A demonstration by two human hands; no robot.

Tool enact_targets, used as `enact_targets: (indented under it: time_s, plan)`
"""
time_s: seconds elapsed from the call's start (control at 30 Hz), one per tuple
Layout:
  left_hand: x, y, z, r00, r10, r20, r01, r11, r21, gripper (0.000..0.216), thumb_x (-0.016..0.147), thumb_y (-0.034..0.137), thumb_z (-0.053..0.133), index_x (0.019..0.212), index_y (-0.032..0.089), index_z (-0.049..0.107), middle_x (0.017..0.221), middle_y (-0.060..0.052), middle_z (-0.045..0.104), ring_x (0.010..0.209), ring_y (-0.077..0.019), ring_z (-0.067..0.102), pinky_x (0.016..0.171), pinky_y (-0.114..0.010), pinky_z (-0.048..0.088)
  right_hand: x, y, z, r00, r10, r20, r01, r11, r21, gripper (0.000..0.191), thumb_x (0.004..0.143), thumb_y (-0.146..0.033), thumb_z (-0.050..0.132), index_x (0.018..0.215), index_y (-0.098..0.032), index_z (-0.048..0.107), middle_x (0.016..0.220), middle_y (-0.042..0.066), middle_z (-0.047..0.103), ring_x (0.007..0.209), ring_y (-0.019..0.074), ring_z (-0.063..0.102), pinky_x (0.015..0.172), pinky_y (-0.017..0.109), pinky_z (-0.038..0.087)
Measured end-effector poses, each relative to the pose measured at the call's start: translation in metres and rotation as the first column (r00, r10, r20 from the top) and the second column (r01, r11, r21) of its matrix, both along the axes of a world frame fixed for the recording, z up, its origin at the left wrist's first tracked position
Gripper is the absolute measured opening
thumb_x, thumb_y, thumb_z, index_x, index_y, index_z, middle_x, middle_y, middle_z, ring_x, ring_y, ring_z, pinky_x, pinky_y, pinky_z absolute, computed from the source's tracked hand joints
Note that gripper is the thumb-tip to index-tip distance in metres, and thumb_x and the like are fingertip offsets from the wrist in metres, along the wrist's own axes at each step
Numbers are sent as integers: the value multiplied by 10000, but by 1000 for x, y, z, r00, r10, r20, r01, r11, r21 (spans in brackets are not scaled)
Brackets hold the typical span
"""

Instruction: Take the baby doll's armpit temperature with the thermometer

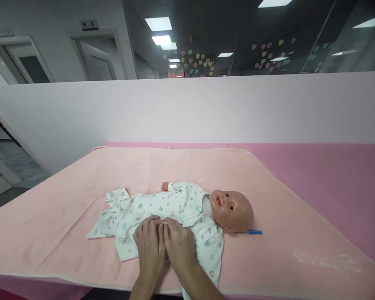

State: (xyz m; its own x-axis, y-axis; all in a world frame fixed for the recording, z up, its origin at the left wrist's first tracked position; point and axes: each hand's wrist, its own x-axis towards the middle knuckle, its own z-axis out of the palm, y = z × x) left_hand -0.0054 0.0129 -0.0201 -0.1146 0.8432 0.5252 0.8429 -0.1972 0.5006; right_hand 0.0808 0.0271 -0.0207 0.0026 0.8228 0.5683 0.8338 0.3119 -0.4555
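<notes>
A baby doll (231, 208) lies on its back on a pale pink blanket (65, 216), head to the right. It wears a white patterned romper (162, 206). My left hand (150, 246) and my right hand (179, 243) rest side by side on the romper's front near the doll's waist. Their fingertips pinch the cloth together at a small white snap. The fingers of both hands are curled and pressed close.
A small blue object (254, 232) lies on the blanket just behind the doll's head. The blanket covers a darker pink table top (331, 175). A low white partition wall (187, 108) runs behind the table, with doors and a glass office beyond.
</notes>
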Motion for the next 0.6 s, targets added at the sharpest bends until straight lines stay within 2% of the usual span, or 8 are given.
enact_targets:
  time_s: [0.1, 0.2, 0.27, 0.33, 0.4, 0.47, 0.53, 0.6]
  plan:
    - [1, 5, 6, 997, 75, 23, -75, 997, 14, 190, 855, 262, 345, 876, 205, 524, 1029, -61, 545, 1010, -251, 436, 871, -455, 280, 1, -3, 8, 998, 54, 25, -56, 991, 124, 306, 857, -128, 355, 898, -180, 654, 784, 36, 692, 503, 133, 617, 417, 215, 428]
    - [6, 18, 23, 995, 33, 99, -39, 998, 57, 190, 849, 258, 353, 952, 212, 505, 1007, -56, 552, 973, -239, 465, 853, -433, 318, 16, -17, 16, 987, 157, 29, -158, 931, 329, 333, 869, -113, 330, 1038, -138, 615, 1036, 92, 658, 779, 140, 663, 581, 189, 497]
    - [14, 31, 37, 980, -133, 148, 126, 990, 57, 204, 864, 283, 350, 986, 217, 499, 990, -52, 555, 920, -208, 497, 812, -371, 375, 38, -30, 16, 987, 163, -2, -144, 878, 457, 301, 854, -100, 373, 1020, -148, 620, 1020, 78, 668, 883, 135, 646, 679, 173, 493]
    - [25, 43, 49, 924, -353, 146, 361, 932, -28, 225, 877, 299, 343, 995, 228, 522, 1004, -46, 554, 837, -173, 524, 749, -313, 416, 71, -42, 11, 995, 56, -88, -3, 858, 514, 259, 827, -80, 427, 940, -181, 637, 885, 38, 702, 802, 112, 660, 701, 161, 480]
    - [34, 53, 55, 846, -514, 143, 532, 830, -167, 230, 873, 327, 372, 973, 244, 562, 993, -29, 562, 742, -142, 531, 691, -277, 433, 109, -48, 0, 980, -133, -145, 187, 861, 474, 222, 804, -77, 465, 866, -198, 642, 773, 17, 703, 691, 108, 660, 680, 171, 476]
    - [38, 60, 55, 798, -585, 145, 600, 753, -271, 223, 845, 363, 434, 954, 258, 597, 965, -16, 567, 702, -129, 527, 661, -262, 437, 145, -51, -14, 949, -291, -118, 314, 855, 412, 203, 811, -110, 458, 821, -195, 643, 688, 11, 687, 523, 92, 615, 574, 173, 464]
    - [39, 62, 52, 787, -600, 142, 611, 727, -313, 226, 798, 396, 508, 947, 267, 619, 944, -13, 565, 703, -133, 524, 637, -255, 436, 172, -51, -28, 937, -347, 44, 319, 900, 296, 247, 832, -156, 403, 795, -192, 645, 668, 15, 677, 430, 83, 564, 463, 175, 424]
    - [38, 63, 48, 789, -598, 142, 608, 726, -320, 241, 763, 408, 550, 944, 272, 633, 933, -15, 559, 689, -133, 516, 608, -250, 430, 185, -50, -40, 918, -334, 214, 304, 939, 161, 306, 847, -197, 349, 803, -193, 652, 721, 35, 678, 455, 103, 580, 414, 190, 392]
